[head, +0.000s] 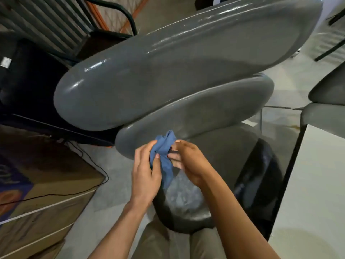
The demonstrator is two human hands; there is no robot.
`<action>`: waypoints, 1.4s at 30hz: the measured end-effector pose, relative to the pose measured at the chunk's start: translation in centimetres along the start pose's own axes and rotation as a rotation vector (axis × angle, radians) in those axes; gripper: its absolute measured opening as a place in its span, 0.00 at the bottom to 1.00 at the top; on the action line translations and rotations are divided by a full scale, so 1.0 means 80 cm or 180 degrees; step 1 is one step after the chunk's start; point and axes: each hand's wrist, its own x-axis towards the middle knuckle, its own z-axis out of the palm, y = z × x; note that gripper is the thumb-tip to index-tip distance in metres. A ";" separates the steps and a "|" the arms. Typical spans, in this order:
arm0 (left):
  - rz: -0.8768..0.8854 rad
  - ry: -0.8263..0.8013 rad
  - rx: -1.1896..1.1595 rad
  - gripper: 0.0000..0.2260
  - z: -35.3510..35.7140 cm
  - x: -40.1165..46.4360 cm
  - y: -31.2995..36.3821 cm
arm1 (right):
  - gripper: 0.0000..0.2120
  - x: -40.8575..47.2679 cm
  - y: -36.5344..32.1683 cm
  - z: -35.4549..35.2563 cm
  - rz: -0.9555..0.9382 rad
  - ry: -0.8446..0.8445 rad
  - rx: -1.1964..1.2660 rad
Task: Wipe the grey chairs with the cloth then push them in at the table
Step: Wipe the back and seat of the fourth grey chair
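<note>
A glossy grey chair (168, 75) fills the middle of the head view, its wide backrest tilted above a lower padded part (205, 113) and a dark seat (186, 208) just in front of me. Both my hands hold a bunched blue cloth (165, 154) over the seat, close to the lower grey pad. My left hand (145, 174) grips the cloth's left side with curled fingers. My right hand (188, 163) pinches its right edge. A second grey chair (326, 94) shows partly at the right edge.
A white table (313, 184) with a dark edge stands at the right. Cardboard boxes (37, 193) and a thin black cable (89, 165) lie on the floor at the left. Black equipment (24, 86) and a black chair frame (119, 14) sit behind the chair.
</note>
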 end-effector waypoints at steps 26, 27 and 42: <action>0.2017 0.1321 0.2132 0.28 0.038 0.080 -0.236 | 0.31 0.192 0.040 -0.021 -0.3459 0.2001 -0.3526; 0.1973 0.1232 0.2274 0.27 0.045 0.073 -0.249 | 0.32 0.197 0.046 -0.021 -0.3494 0.1961 -0.3465; 0.2759 0.1748 0.2162 0.19 0.041 0.121 -0.195 | 0.42 0.231 0.090 -0.055 -0.3565 0.1689 -0.3462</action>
